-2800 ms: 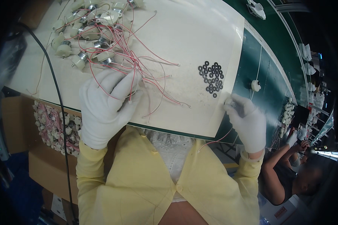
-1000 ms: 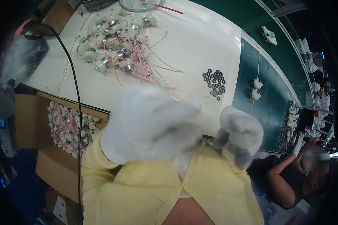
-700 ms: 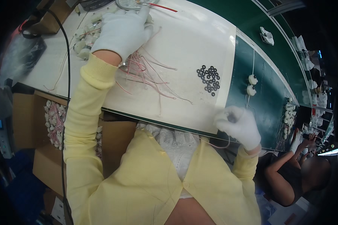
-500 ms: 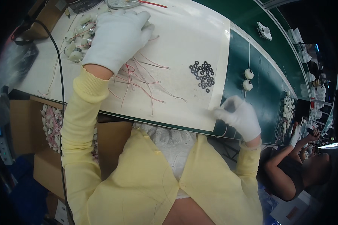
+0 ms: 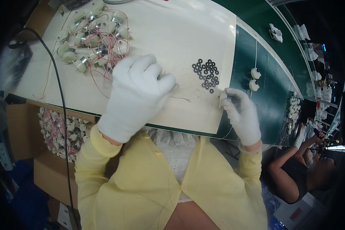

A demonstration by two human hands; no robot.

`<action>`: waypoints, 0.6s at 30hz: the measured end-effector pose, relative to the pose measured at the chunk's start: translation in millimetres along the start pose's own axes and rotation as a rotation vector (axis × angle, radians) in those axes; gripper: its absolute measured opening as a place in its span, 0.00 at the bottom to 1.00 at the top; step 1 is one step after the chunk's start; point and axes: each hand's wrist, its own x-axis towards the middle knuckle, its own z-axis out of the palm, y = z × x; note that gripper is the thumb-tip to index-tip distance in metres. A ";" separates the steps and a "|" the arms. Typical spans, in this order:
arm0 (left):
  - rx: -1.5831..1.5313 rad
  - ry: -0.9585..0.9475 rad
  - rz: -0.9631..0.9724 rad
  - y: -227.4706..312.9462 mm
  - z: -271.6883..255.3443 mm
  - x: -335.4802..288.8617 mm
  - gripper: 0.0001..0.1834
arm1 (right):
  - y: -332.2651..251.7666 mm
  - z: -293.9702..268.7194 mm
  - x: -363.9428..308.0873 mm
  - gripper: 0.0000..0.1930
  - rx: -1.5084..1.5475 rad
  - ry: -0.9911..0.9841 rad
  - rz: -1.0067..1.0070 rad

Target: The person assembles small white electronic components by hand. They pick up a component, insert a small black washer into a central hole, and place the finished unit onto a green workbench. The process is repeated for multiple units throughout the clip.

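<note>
A small off-white part (image 5: 222, 99) is located at the fingertips of the right hand (image 5: 234, 101), above the right margin of the desk's white surface. The gloved right hand is closed in a pinch, thumb against the bent fingers, gripping this part; a thin wire (image 5: 229, 133) hangs below the hand. The gloved left hand (image 5: 142, 88) is positioned over the desk (image 5: 188, 38), fingers curled and thumb near the index finger; whether it grips anything cannot be told. A wire end (image 5: 181, 98) lies just right of it. Black rings (image 5: 206, 73) lie grouped between the hands, nearer the right. Motors (image 5: 92, 40) with tangled pink wires are heaped beyond the left hand. Below the desk's left edge, an open cardboard box (image 5: 53, 174) contains many white parts (image 5: 57, 132) with pink wires.
</note>
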 end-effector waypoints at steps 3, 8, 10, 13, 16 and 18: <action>-0.057 -0.011 -0.093 6.7 4.1 -16.0 0.20 | -4.1 0.7 1.6 0.15 0.018 -0.042 -0.056; -0.028 0.173 -0.163 6.2 20.7 -34.1 0.34 | -2.1 0.0 5.3 0.15 0.002 -0.049 -0.110; -0.030 0.175 -0.174 6.4 20.5 -35.0 0.34 | 2.1 -1.9 9.4 0.16 -0.133 -0.040 -0.216; -0.040 0.180 -0.174 4.6 22.3 -37.7 0.34 | 0.3 -2.6 19.0 0.18 -0.244 -0.057 -0.314; -0.045 0.171 -0.176 4.0 22.0 -38.0 0.34 | -6.3 -1.3 27.8 0.19 -0.416 -0.021 -0.457; -0.043 0.166 -0.177 3.7 22.2 -38.6 0.34 | -9.6 -0.9 30.4 0.19 -0.518 -0.005 -0.527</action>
